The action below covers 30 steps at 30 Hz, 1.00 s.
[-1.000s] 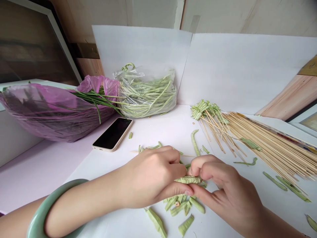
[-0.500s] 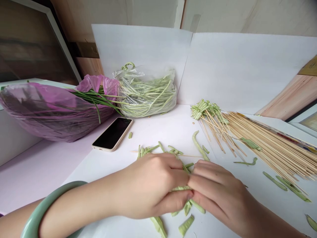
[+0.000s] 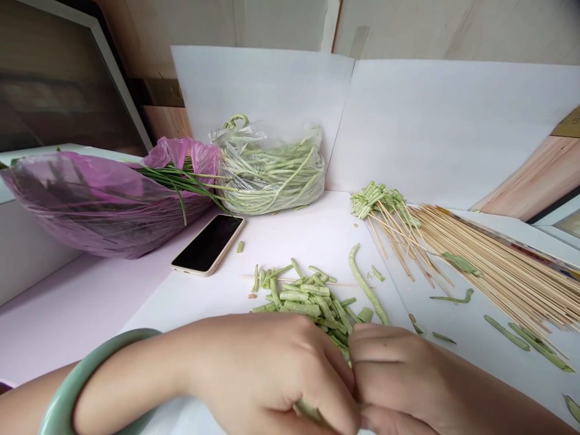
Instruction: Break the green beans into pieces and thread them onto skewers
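Note:
Both hands meet at the bottom centre, just in front of a pile of short cut green bean pieces (image 3: 312, 299). My left hand (image 3: 290, 374), with a green bangle (image 3: 86, 380) on its wrist, has its fingers curled round a bean piece (image 3: 309, 411) that shows between them. Against it, my right hand (image 3: 399, 374) is closed, and its fingertips are hidden. One longer bean (image 3: 365, 284) lies curved beyond the right hand. A thin skewer (image 3: 338, 283) lies across the back of the pile.
A purple bag (image 3: 109, 205) of greens, a clear bag (image 3: 272, 172) of long beans and a phone (image 3: 208, 244) stand at the left and back. Bean-tipped skewers (image 3: 380, 202) and many bare skewers (image 3: 498, 266) lie at the right, near loose bean pieces (image 3: 505, 332).
Both hands have moved down toward me, uncovering more of the pile. The longer bean has shifted slightly.

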Each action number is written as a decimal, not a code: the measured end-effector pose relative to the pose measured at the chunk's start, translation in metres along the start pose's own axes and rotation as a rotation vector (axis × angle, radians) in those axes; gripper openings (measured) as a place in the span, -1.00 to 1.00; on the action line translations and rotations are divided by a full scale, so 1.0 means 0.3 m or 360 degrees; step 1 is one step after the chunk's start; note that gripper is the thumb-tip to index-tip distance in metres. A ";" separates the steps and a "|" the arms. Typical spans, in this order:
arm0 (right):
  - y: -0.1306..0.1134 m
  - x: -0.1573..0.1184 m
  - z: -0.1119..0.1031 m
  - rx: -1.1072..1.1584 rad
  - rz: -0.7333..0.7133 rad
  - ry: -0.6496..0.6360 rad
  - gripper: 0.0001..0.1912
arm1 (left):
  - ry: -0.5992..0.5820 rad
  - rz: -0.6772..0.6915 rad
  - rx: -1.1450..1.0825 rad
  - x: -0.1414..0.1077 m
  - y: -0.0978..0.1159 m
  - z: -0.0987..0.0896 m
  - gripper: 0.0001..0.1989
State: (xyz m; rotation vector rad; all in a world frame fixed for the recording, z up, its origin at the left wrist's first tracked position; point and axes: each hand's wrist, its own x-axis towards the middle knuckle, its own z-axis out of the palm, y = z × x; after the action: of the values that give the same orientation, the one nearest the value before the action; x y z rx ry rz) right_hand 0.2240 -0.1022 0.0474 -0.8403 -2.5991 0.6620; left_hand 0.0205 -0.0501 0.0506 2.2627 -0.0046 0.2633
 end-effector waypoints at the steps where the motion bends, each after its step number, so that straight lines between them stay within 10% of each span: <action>1: 0.006 0.000 -0.006 -0.0048 0.0025 0.0050 -0.70 | 0.0048 -0.0059 0.0112 0.001 0.001 -0.008 -0.62; 15: 0.087 0.008 0.008 -0.0070 0.0411 0.0296 -0.69 | 0.0397 -0.0779 0.1005 0.002 -0.023 -0.040 -0.77; 22: 0.120 -0.001 0.068 -0.0103 0.0267 0.0606 -0.36 | 0.0521 -0.0624 0.0882 0.005 -0.036 -0.019 -0.63; 30: 0.108 -0.001 0.071 0.0033 0.0337 0.0784 -0.64 | 0.0533 -0.0443 0.0820 0.000 -0.030 -0.005 -0.73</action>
State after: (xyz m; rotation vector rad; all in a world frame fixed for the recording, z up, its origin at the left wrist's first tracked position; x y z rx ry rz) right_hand 0.2296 -0.0861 0.0125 -1.1207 -2.0787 0.4611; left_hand 0.0209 -0.0431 0.0446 2.6543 0.6122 0.5380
